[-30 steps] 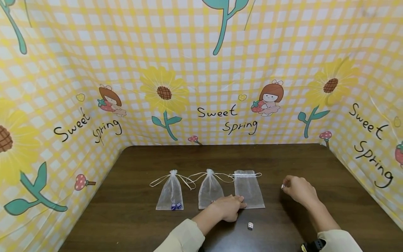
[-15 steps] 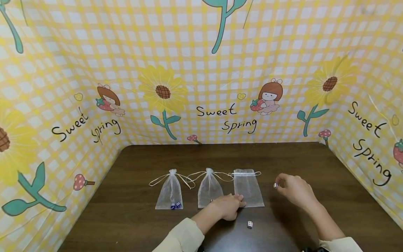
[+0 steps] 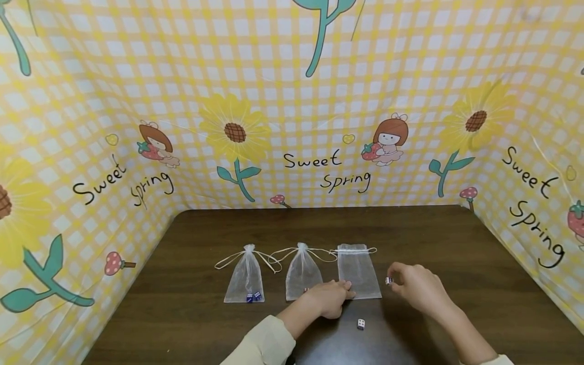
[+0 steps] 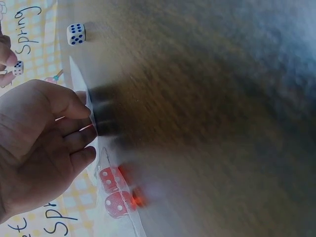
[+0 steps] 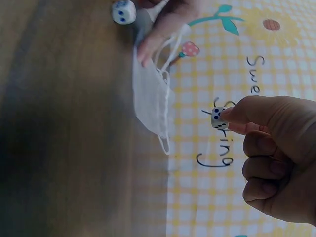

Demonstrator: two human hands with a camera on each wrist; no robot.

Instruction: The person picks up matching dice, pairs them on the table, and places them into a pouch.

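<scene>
My right hand [image 3: 424, 289] pinches a white die [image 5: 219, 118] with blue pips between thumb and index finger, the other fingers curled in. It hovers just right of a flat, sheer white drawstring bag [image 3: 359, 274]. My left hand [image 3: 329, 299] rests its fingertips on that bag's lower left part. A second white die [image 3: 361, 324] lies on the table in front of the bag. Partly behind the left hand, a middle bag [image 3: 302, 274] with a cinched neck contains red dice [image 4: 116, 203]. The leftmost cinched bag [image 3: 244, 276] has two blue dice [image 3: 253, 297] in it.
The dark wooden table [image 3: 191, 253] carries the three bags in a row, with their thin cords spread at the tops. Yellow checked cloth [image 3: 255, 76] with printed flowers and lettering hangs around the back and sides.
My right hand has moved left and slightly nearer, bringing the pinched die close to the right-hand bag. My left hand stays on the bag, and the loose die has not moved.
</scene>
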